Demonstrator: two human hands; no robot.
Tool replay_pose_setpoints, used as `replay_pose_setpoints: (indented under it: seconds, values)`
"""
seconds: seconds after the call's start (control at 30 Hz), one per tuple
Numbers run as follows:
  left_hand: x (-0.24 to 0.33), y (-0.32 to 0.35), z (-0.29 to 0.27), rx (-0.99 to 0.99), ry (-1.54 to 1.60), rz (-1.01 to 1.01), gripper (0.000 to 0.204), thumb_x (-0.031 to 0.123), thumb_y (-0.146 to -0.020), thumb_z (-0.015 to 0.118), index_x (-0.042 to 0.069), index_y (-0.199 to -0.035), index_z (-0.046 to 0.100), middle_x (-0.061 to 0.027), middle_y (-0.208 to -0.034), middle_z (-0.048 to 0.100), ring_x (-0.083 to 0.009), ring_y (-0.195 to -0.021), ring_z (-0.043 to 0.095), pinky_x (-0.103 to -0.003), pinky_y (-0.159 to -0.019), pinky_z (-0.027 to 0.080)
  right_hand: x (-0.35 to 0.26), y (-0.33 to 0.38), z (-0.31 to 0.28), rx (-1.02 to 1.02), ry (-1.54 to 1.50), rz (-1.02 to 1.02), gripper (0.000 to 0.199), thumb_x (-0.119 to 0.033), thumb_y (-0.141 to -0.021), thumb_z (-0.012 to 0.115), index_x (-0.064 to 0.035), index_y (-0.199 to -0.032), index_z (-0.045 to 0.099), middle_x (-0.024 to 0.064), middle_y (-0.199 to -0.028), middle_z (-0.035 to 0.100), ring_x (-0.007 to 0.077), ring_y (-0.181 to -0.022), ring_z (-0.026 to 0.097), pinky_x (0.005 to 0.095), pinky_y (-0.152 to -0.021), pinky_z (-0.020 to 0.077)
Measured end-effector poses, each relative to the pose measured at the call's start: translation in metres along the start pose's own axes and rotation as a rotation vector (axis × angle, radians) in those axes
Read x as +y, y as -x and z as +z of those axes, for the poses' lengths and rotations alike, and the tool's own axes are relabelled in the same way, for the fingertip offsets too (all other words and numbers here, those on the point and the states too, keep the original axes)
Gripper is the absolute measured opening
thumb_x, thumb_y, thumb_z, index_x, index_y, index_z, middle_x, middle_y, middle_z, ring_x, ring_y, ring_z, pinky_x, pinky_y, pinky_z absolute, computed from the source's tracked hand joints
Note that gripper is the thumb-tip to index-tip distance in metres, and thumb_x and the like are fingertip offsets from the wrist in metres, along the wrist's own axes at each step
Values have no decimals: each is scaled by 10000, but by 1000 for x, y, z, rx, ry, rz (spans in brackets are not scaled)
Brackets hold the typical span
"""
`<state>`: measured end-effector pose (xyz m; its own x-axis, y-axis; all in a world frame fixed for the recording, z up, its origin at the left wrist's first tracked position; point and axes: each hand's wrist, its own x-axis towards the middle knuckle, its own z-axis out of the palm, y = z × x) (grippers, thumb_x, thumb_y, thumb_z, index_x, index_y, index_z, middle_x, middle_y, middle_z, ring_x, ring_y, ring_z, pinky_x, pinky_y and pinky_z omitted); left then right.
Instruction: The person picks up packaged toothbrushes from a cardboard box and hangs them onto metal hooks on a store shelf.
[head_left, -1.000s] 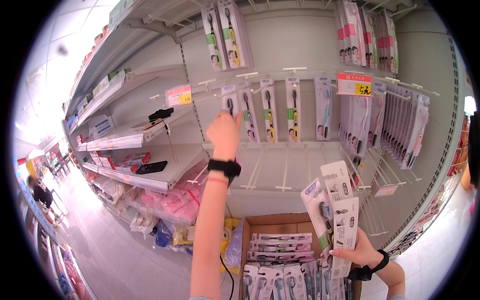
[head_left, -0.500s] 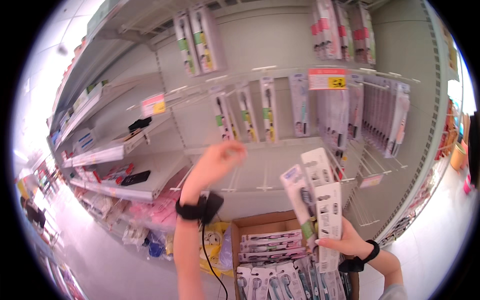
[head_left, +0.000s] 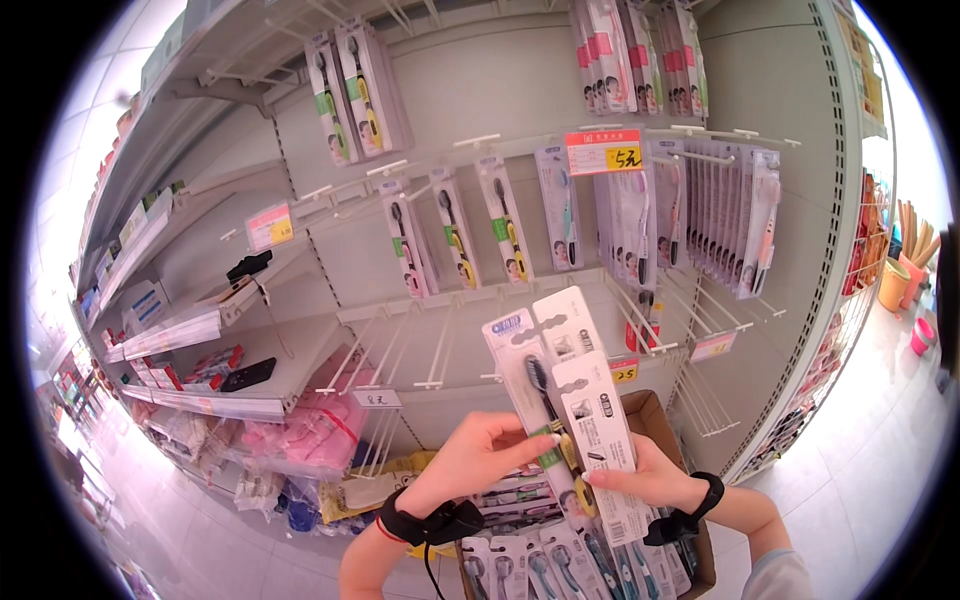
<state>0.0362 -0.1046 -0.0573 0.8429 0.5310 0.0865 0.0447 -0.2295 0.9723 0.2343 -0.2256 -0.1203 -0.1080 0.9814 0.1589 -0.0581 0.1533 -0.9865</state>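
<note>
My right hand (head_left: 657, 480) grips a fanned bunch of packaged toothbrushes (head_left: 606, 425), two of them showing white printed card backs. At the left of the bunch, a packaged toothbrush (head_left: 516, 345) faces front, its black head and yellow-green handle visible through clear plastic. Closed on that pack's left edge is my left hand (head_left: 478, 458), thumb on the front and the other fingers partly hidden behind. Below both hands stands a cardboard box (head_left: 706, 575) holding several more packaged toothbrushes (head_left: 545, 565) in rows.
Packaged toothbrushes (head_left: 508, 225) hang from pegs on the display rack (head_left: 480, 75) ahead. Bare metal pegs (head_left: 435, 350) jut out in front of the box. A black phone (head_left: 248, 375) lies on a left shelf; pink plastic-wrapped goods (head_left: 310, 440) lie beneath.
My left hand has come down from near the hanging packs and closed on the front-facing pack. The bunch in my right hand sits farther left in view, as the whole view has shifted.
</note>
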Motion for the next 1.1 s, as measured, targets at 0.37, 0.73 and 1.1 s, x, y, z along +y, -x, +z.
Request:
replay_pose_setpoints:
  seconds: [0.37,0.73,1.1]
  values:
    - [20,-39,-66,442,120,408,314,247,-992,318,16,-1107,498,-134,-939,651,-182,-803,627,-311,-743,506,-12,3,-7,36,-297,-67,356,-32,-908,489,25,-1234,356,229,-1097,572,311,-1056,579,396,-869,510]
    - [22,-66,-97,509,223,431,277,242,-982,359,16,-1035,510,-110,-799,624,-192,-700,617,-309,-630,522,-15,15,-9,0,-254,-76,368,-24,-886,511,33,-1214,353,230,-993,599,316,-921,633,394,-773,548]
    - [2,-168,-173,819,-35,119,450,394,-876,562,-55,-900,541,-85,-724,593,-144,-576,566,-298,-486,458,-18,21,-9,-23,-227,-71,346,-22,-881,513,36,-1187,362,196,-917,601,275,-799,645,363,-690,538]
